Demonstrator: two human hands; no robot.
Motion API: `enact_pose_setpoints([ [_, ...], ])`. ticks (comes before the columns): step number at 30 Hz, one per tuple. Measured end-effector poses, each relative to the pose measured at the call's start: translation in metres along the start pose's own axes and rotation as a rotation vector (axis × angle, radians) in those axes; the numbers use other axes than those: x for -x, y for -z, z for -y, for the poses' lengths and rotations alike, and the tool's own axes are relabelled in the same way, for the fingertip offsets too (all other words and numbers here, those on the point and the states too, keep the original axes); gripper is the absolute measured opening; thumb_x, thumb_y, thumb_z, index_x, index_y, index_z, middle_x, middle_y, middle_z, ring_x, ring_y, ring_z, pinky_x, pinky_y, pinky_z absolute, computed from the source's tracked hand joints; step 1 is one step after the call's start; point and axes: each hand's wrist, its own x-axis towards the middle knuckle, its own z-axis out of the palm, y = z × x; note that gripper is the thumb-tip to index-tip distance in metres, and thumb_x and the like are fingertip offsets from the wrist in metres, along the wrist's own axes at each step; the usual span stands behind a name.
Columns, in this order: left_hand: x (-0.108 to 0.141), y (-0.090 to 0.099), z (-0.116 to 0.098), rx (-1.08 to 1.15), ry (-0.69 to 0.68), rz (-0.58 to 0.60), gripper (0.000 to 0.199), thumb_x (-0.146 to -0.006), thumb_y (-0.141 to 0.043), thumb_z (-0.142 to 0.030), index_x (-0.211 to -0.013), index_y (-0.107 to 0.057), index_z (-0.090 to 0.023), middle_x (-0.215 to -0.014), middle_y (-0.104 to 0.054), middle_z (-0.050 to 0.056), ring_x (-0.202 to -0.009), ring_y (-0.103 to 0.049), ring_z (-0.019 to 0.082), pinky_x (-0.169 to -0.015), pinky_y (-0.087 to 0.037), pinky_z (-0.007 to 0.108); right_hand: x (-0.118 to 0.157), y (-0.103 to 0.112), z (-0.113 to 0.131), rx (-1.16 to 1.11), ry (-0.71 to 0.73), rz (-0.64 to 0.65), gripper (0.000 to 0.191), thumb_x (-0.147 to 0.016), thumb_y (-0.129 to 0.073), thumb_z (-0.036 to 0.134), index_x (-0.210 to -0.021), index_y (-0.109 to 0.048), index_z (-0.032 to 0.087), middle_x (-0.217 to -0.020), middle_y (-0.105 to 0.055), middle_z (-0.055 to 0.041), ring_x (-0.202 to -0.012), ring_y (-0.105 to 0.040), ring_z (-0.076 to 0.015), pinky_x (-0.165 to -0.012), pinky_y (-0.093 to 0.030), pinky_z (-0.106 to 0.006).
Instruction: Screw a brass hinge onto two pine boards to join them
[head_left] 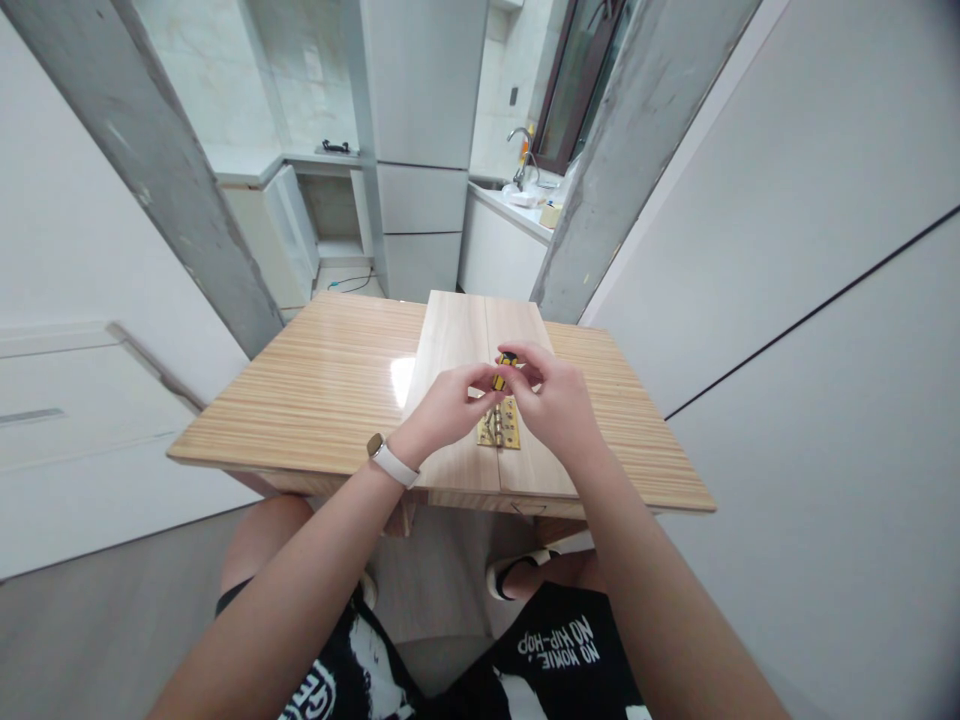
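Observation:
Between my two hands, above the boards, is a small yellow-and-black tool that looks like a stubby screwdriver; fingers cover much of it, and no shaft shows. My left hand pinches it from the left. From the right, the bent fingers and thumb of my right hand close on it too. Just below the hands lies a brass hinge, opened flat across the seam of two pale wooden boards. Small metal pieces, perhaps screws, rest on the hinge; they are too small to make out singly.
The boards lie lengthwise on a striped wooden table, reaching its front edge. My legs are under and before the table. White panels stand on both sides. Beyond are a tall fridge, a counter, and a sink with a tap.

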Motion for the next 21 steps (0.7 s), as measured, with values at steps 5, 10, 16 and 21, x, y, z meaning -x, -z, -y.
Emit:
enact_pose_setpoints([
  [5, 0.003, -0.008, 0.000, -0.031, 0.008, -0.121, 0.013, -0.093, -0.074, -0.028, -0.100, -0.071, -0.018, -0.095, -0.074, 0.004, -0.088, -0.071, 0.018, -0.072, -0.060, 0.026, 0.000, -0.002, 0.004, 0.075, 0.038, -0.022, 0.013, -0.093, -0.072, 0.034, -0.100, -0.068, 0.024, -0.077, -0.072, 0.0002, -0.067, -0.065, -0.0177, -0.067, -0.046, -0.032],
  [10, 0.004, -0.011, -0.004, -0.063, -0.035, -0.163, 0.006, -0.093, -0.070, -0.021, -0.098, -0.069, -0.018, -0.094, -0.073, 0.004, -0.088, -0.070, 0.017, -0.072, -0.059, 0.025, 0.001, -0.007, 0.003, 0.131, 0.033, -0.074, 0.021, -0.093, -0.072, 0.040, -0.090, -0.059, 0.024, -0.077, -0.067, -0.0005, -0.069, -0.060, -0.0184, -0.067, -0.043, -0.032],
  [16, 0.005, -0.003, -0.009, -0.017, -0.038, -0.084, 0.010, -0.098, -0.067, -0.027, -0.095, -0.065, -0.019, -0.093, -0.070, 0.002, -0.088, -0.069, 0.016, -0.071, -0.058, 0.024, 0.000, 0.006, 0.002, 0.039, -0.069, 0.042, 0.035, -0.092, -0.072, 0.050, -0.113, -0.061, 0.024, -0.100, -0.073, -0.0037, -0.070, -0.065, -0.0174, -0.070, -0.049, -0.033],
  [21, 0.003, 0.000, -0.008, -0.023, -0.001, -0.054, 0.004, -0.096, -0.068, -0.023, -0.097, -0.067, -0.019, -0.099, -0.073, 0.003, -0.093, -0.071, 0.018, -0.078, -0.060, 0.028, 0.022, 0.011, -0.026, 0.357, -0.292, 0.143, 0.043, -0.090, -0.071, 0.057, -0.110, -0.065, 0.019, -0.112, -0.075, -0.0133, -0.091, -0.071, -0.0283, -0.079, -0.051, -0.041],
])
